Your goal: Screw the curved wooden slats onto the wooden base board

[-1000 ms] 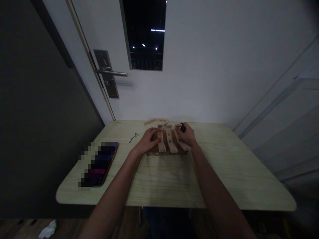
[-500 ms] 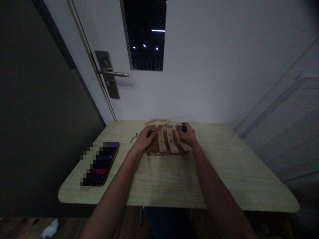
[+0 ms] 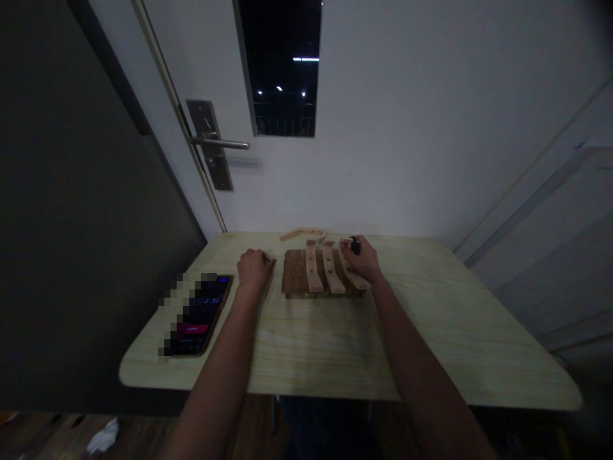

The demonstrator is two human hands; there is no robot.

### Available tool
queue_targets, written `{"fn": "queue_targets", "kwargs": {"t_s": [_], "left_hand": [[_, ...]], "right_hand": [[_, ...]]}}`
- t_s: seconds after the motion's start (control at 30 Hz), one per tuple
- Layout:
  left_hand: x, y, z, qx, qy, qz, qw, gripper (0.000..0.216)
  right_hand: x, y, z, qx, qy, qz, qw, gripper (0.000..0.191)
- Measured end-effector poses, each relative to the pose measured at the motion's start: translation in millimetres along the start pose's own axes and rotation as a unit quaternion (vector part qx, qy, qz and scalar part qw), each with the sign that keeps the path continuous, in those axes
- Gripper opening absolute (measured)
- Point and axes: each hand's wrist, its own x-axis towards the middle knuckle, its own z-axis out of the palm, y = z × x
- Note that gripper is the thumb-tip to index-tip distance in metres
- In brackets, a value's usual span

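Note:
My left hand [image 3: 255, 268] rests on the table left of a brown wooden board [image 3: 295, 275], fingers curled together. A small dark bit shows near its thumb; the thin grey screw-like pieces that lay here are covered by the hand. Two pale wooden hooks, a left one [image 3: 312, 265] and a middle one [image 3: 331, 267], lie across the board, with holes in them. On the board's right end, my right hand [image 3: 363, 260] has its fingers closed on a third wooden hook [image 3: 355, 278]. A black rounded object [image 3: 355, 245] sticks out of that hand; its kind is unclear.
Behind the board lies another wooden hook [image 3: 301, 232]. A phone [image 3: 204, 316] with a lit screen is at the table's left. The pale wood-grain table [image 3: 460, 319] meets a white door [image 3: 407, 160] with a metal handle [image 3: 225, 144].
My left hand has let go of the left part of the board and hooks and moved left onto the grey pieces, its fingers closing. My right hand stays at the third hook.

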Motion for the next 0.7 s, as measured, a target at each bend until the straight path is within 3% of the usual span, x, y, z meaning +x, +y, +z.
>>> {"fn": "queue_targets", "kwargs": {"t_s": [0.27,0.7], "left_hand": [[3.0,-0.5,6.3,-0.077,0.009,0.007,0.997,0.023],[6.7,0.2,6.3,-0.210,0.047,-0.008,0.977,0.025]], "right_hand": [[0.3,1.7,1.4,0.000,-0.001,0.001,1.000,0.033],[0.2,2.3,2.8,0.004,0.005,-0.002,1.000,0.030]]}}
